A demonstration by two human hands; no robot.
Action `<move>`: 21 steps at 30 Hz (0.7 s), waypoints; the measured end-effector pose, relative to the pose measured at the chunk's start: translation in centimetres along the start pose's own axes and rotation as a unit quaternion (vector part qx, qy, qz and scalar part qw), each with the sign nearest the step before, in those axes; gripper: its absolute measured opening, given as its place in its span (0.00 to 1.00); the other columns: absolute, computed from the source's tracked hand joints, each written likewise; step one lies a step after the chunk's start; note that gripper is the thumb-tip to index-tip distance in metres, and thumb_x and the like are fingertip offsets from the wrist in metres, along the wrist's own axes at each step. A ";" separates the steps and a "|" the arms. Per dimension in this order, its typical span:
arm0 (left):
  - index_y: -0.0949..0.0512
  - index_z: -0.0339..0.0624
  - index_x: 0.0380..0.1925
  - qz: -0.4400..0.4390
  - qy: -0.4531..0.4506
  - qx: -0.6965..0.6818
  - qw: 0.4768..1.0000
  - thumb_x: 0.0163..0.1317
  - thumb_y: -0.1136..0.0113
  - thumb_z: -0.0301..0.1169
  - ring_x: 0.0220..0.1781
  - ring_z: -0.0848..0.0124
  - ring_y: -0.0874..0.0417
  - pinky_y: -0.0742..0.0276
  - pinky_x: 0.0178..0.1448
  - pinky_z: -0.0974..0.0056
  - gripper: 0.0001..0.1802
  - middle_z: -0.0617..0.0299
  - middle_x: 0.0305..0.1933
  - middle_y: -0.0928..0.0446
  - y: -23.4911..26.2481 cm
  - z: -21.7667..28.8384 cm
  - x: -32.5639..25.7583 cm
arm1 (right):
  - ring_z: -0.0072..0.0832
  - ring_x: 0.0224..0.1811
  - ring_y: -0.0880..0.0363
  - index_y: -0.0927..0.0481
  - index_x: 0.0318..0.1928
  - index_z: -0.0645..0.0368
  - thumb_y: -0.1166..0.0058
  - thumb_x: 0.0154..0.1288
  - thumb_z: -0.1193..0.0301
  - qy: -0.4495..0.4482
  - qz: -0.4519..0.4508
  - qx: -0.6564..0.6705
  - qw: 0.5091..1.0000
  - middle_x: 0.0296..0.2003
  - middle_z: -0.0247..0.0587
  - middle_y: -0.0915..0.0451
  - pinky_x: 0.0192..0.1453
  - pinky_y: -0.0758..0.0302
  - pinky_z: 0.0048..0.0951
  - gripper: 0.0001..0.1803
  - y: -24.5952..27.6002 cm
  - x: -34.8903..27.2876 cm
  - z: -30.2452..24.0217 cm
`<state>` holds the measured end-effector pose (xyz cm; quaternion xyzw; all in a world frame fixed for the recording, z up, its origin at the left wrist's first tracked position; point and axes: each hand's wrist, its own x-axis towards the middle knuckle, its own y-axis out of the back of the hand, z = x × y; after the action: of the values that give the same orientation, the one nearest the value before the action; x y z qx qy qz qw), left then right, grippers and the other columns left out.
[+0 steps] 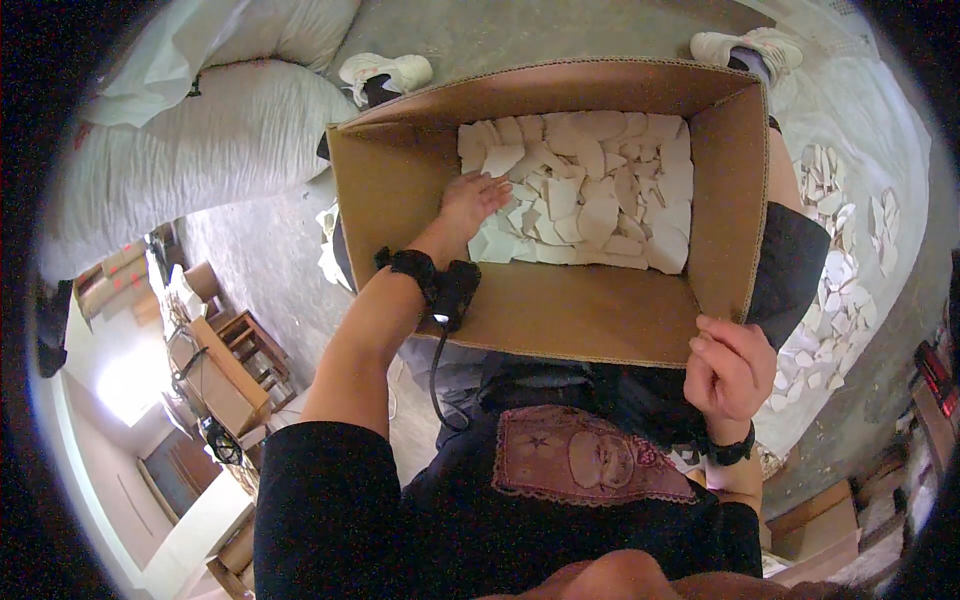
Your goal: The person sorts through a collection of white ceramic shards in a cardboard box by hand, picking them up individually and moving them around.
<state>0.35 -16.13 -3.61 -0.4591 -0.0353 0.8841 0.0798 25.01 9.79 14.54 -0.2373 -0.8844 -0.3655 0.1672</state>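
A deep cardboard box (560,315) rests on my lap, its open top facing me. Thin white flat pieces with irregular, broken-looking edges (598,215) cover its bottom in overlapping layers. My left hand (475,203) reaches down inside, by the left wall, with fingers stretched out over the pieces at that side. Whether the fingertips touch them I cannot tell. At the near right corner my right hand (732,370) has its fingers curled on the box's rim. Each wrist wears a black band, the left with a small cabled device (455,295).
More white pieces (825,310) lie on a pale sheet (905,160) to the right. Large stuffed white sacks (215,150) stand at the far left. My white shoes (385,75) are beyond the box. Cartons (225,375) and a wooden stool (252,345) sit at the left, with another carton (815,520) lower right.
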 end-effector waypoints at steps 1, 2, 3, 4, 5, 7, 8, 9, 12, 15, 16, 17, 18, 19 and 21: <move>0.43 0.33 0.47 0.001 0.012 0.001 1.000 0.60 0.57 0.28 0.42 0.53 0.25 0.25 0.45 0.54 0.17 0.43 0.46 0.31 -0.1 -0.1 -0.2 | 0.27 0.17 0.29 0.25 0.29 0.49 0.44 0.37 0.79 0.001 0.000 -0.002 1.000 0.30 0.35 0.22 0.17 0.35 0.23 0.14 0.0 0.0 0.0; 0.43 0.33 0.48 0.003 0.024 0.003 1.000 0.60 0.57 0.28 0.42 0.54 0.25 0.25 0.45 0.55 0.18 0.44 0.45 0.30 -0.2 -0.2 -0.6 | 0.27 0.17 0.29 0.25 0.29 0.49 0.43 0.37 0.79 0.001 0.000 -0.003 1.000 0.30 0.35 0.22 0.17 0.35 0.23 0.14 0.0 0.0 0.0; 0.44 0.33 0.49 0.005 0.036 0.004 0.999 0.60 0.57 0.28 0.42 0.54 0.24 0.25 0.44 0.55 0.19 0.45 0.45 0.30 -0.3 -0.2 -0.8 | 0.27 0.17 0.29 0.25 0.29 0.49 0.43 0.37 0.79 0.002 0.000 -0.004 1.000 0.30 0.35 0.22 0.17 0.35 0.23 0.14 0.0 0.0 0.0; 0.43 0.34 0.49 -0.011 0.057 0.012 0.998 0.60 0.56 0.29 0.41 0.55 0.24 0.25 0.43 0.56 0.19 0.46 0.44 0.29 0.0 -0.4 -0.7 | 0.27 0.17 0.29 0.25 0.29 0.49 0.43 0.36 0.79 0.002 -0.001 -0.005 1.000 0.30 0.35 0.22 0.17 0.35 0.23 0.14 0.0 0.0 0.0; 0.42 0.34 0.49 -0.026 0.079 0.018 0.996 0.59 0.55 0.29 0.41 0.57 0.24 0.24 0.43 0.57 0.19 0.47 0.43 0.28 0.2 -0.4 -0.8 | 0.27 0.17 0.29 0.25 0.29 0.49 0.43 0.36 0.79 0.002 -0.002 -0.005 1.000 0.30 0.35 0.22 0.17 0.35 0.23 0.15 0.0 0.0 0.0; 0.38 0.37 0.45 -0.021 0.109 0.067 0.991 0.59 0.54 0.32 0.39 0.61 0.23 0.24 0.42 0.59 0.16 0.51 0.42 0.26 0.4 -0.6 -0.8 | 0.28 0.18 0.29 0.25 0.29 0.52 0.46 0.37 0.81 0.005 -0.013 0.004 1.000 0.30 0.39 0.23 0.18 0.36 0.23 0.14 0.0 0.1 -0.1; 0.36 0.39 0.42 -0.003 0.120 0.110 0.987 0.60 0.55 0.33 0.38 0.63 0.23 0.24 0.41 0.60 0.13 0.53 0.42 0.26 -0.8 -0.4 -1.6 | 0.29 0.18 0.29 0.26 0.29 0.55 0.48 0.38 0.83 0.008 -0.023 0.011 1.000 0.29 0.42 0.23 0.19 0.36 0.23 0.13 0.2 0.2 -0.2; 0.33 0.41 0.38 0.015 0.130 0.152 0.980 0.61 0.55 0.35 0.37 0.66 0.23 0.24 0.41 0.61 0.11 0.56 0.43 0.26 -1.5 -0.3 -2.0 | 0.31 0.19 0.29 0.27 0.29 0.58 0.51 0.39 0.85 0.010 -0.033 0.018 0.999 0.28 0.45 0.24 0.20 0.36 0.23 0.13 0.3 0.3 -0.2; 0.33 0.39 0.39 -0.055 0.216 0.113 0.968 0.55 0.47 0.32 0.35 0.67 0.23 0.23 0.37 0.62 0.13 0.56 0.40 0.25 0.0 -0.7 -1.2 | 0.31 0.18 0.30 0.27 0.29 0.58 0.51 0.40 0.85 0.014 -0.019 0.021 0.999 0.28 0.45 0.24 0.20 0.36 0.23 0.12 0.2 0.3 -0.2; 0.32 0.43 0.37 -0.049 0.234 0.146 0.960 0.59 0.52 0.35 0.33 0.70 0.24 0.23 0.38 0.63 0.10 0.60 0.41 0.25 -0.2 -0.8 -1.3 | 0.31 0.19 0.30 0.27 0.29 0.58 0.51 0.40 0.85 0.017 -0.026 0.020 0.999 0.29 0.45 0.24 0.20 0.36 0.23 0.12 0.2 0.2 -0.1; 0.32 0.43 0.37 -0.048 0.210 0.146 0.965 0.58 0.51 0.34 0.32 0.70 0.24 0.23 0.36 0.63 0.10 0.60 0.39 0.25 -0.4 -0.9 -1.4 | 0.31 0.19 0.29 0.27 0.28 0.58 0.51 0.40 0.85 0.016 -0.027 0.019 0.999 0.29 0.45 0.24 0.20 0.36 0.23 0.12 0.2 0.2 -0.1; 0.32 0.42 0.36 -0.047 0.186 0.146 0.970 0.57 0.50 0.33 0.30 0.70 0.25 0.23 0.34 0.62 0.09 0.60 0.37 0.25 -0.7 -0.9 -1.5 | 0.31 0.19 0.29 0.27 0.28 0.58 0.51 0.40 0.85 0.015 -0.027 0.018 0.999 0.29 0.45 0.24 0.19 0.36 0.23 0.12 0.2 0.2 -0.1; 0.32 0.42 0.36 -0.046 0.162 0.145 0.975 0.56 0.49 0.32 0.29 0.70 0.25 0.23 0.33 0.62 0.09 0.60 0.36 0.25 -0.9 -0.9 -1.7 | 0.31 0.19 0.29 0.27 0.28 0.58 0.51 0.40 0.85 0.015 -0.027 0.017 0.999 0.29 0.45 0.24 0.19 0.36 0.23 0.12 0.2 0.2 -0.1; 0.32 0.42 0.36 -0.025 0.124 0.138 0.982 0.56 0.50 0.32 0.28 0.70 0.26 0.23 0.32 0.62 0.09 0.60 0.35 0.25 -1.3 -0.9 -1.8 | 0.31 0.19 0.29 0.27 0.28 0.58 0.51 0.40 0.85 0.014 -0.029 0.017 0.999 0.29 0.45 0.24 0.20 0.36 0.23 0.12 0.2 0.2 -0.2; 0.33 0.42 0.35 0.019 0.046 0.124 0.991 0.57 0.51 0.33 0.25 0.71 0.27 0.23 0.31 0.61 0.09 0.60 0.34 0.26 -2.2 -0.4 -2.4 | 0.31 0.19 0.29 0.27 0.28 0.58 0.51 0.40 0.85 0.012 -0.032 0.020 0.999 0.29 0.45 0.24 0.20 0.36 0.23 0.12 0.2 0.2 -0.1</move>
<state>2.27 -14.35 -1.57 -0.4866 0.0871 0.8608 0.1210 24.97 9.90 14.87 -0.2013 -0.8964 -0.3560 0.1709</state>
